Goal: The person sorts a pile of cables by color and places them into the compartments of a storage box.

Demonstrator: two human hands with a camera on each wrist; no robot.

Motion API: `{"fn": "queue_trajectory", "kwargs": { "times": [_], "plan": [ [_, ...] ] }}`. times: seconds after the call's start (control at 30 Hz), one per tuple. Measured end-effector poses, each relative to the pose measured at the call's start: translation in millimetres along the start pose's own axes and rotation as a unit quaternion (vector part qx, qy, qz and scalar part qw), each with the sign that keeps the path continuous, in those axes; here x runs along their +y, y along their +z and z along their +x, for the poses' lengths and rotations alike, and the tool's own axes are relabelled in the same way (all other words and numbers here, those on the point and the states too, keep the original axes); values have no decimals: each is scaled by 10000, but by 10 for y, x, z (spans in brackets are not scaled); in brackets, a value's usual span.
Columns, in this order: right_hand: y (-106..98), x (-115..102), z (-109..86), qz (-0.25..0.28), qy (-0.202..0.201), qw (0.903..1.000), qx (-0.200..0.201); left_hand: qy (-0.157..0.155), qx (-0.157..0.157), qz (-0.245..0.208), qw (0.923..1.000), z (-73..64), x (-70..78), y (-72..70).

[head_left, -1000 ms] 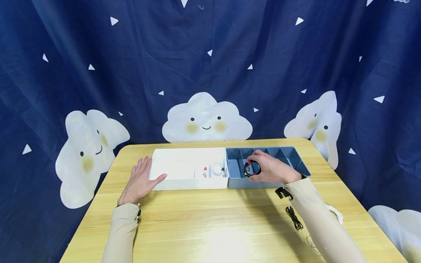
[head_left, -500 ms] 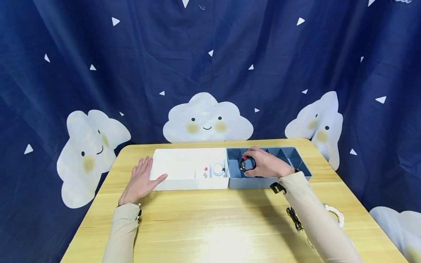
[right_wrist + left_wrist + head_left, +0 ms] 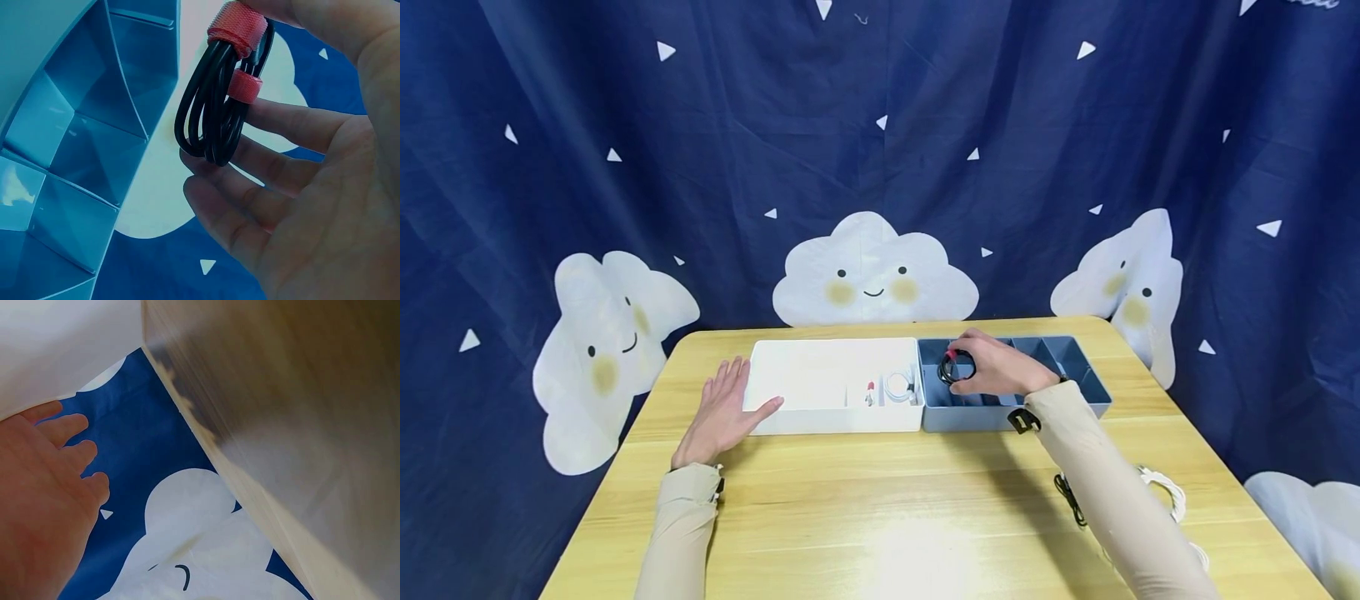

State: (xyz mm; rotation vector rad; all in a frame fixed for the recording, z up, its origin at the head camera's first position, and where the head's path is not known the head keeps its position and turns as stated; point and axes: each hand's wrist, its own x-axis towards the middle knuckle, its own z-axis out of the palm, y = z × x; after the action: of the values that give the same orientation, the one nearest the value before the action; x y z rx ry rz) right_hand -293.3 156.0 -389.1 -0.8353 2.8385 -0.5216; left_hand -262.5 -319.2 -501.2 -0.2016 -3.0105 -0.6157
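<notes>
"Over the blue divided organizer (image 3: 966, 419), how is the right hand (image 3: 1002, 368) set?"

"Partly closed: thumb and fingers pinch a coiled black cable (image 3: 209, 112) with red straps (image 3: 236, 28)."

"And the left hand (image 3: 718, 417)?"

"Fingers extended, thumb splayed, at the left end of the white organizer (image 3: 827, 422)."

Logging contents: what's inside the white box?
White box: coiled white cable, small red-tipped item, both at right. Its near wall hides whatever's just behind; the left hand covers part of its left end.

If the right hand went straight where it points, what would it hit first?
Probably the blue box, at the end beside the white box; height is unclear, so the right hand might pass above.
</notes>
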Motion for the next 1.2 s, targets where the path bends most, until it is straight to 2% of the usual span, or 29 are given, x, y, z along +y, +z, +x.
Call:
{"fn": "queue_trajectory", "kwargs": {
  "times": [0.47,1.2],
  "plan": [
    [50,32,163,-56,-40,10000,-64,-24,2,29,10000,11,0,6],
    [147,101,287,-25,158,9993,-343,-23,53,32,10000,12,-15,27]
  ]
}}
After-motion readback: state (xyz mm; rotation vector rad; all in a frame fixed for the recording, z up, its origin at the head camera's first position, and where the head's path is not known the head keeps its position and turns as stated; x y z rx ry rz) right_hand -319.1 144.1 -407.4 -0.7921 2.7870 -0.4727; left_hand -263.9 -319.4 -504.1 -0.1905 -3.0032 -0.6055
